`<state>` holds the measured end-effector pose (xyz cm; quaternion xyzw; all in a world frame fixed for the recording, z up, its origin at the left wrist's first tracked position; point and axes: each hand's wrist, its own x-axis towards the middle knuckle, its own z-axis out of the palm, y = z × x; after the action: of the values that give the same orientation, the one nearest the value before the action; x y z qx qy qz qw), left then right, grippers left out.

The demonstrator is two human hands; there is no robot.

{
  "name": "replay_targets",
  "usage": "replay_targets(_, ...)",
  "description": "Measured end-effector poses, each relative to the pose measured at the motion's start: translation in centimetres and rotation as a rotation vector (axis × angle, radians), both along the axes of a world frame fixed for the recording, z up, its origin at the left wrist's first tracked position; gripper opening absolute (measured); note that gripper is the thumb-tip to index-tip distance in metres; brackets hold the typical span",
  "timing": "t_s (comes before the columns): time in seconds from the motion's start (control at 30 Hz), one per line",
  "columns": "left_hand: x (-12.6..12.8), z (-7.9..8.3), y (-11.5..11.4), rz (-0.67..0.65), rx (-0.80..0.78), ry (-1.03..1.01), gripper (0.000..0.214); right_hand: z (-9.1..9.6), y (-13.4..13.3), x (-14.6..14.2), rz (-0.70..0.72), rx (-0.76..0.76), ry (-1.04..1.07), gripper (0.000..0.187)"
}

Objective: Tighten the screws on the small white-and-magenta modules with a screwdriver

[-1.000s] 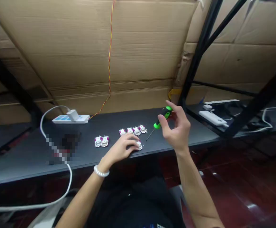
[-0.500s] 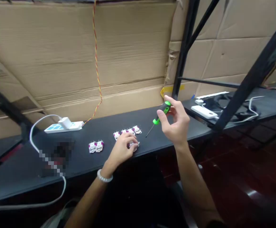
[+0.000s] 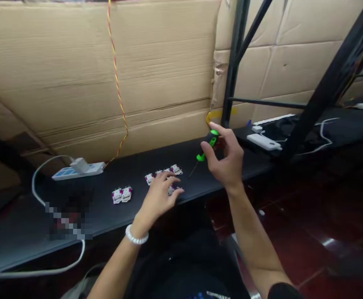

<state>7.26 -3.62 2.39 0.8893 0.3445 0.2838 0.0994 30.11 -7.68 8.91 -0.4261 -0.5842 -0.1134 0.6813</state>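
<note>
The screwdriver (image 3: 201, 158) has a plastic handle (image 3: 213, 139) and metal shaft (image 3: 193, 169).

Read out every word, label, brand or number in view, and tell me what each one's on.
No text can be read.
Blue and white marks, perhaps print, on the dark clothing: cut off and too blurred.
Screwdriver: no legible marking.
White-and-purple parts: too small to tell.
Power strip: nothing legible.
</note>
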Motion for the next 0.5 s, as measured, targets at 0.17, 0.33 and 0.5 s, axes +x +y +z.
replay_targets(0.17,-2.4,-0.2,-0.3,-0.057,-0.091,0.07,0.027,0.0,0.1,0.4,-0.005,0.016,0.022,0.044)
replay_targets(0.33,-2.5,-0.8,0.2,-0.089,-0.087,0.106,0.027,0.0,0.2,0.4,0.006,0.018,0.028,0.043)
replay_targets(0.5,-1.4,-0.7,0.6,-0.117,-0.049,0.146,0.029,0.1,0.0,0.5,0.006,0.014,0.022,0.042)
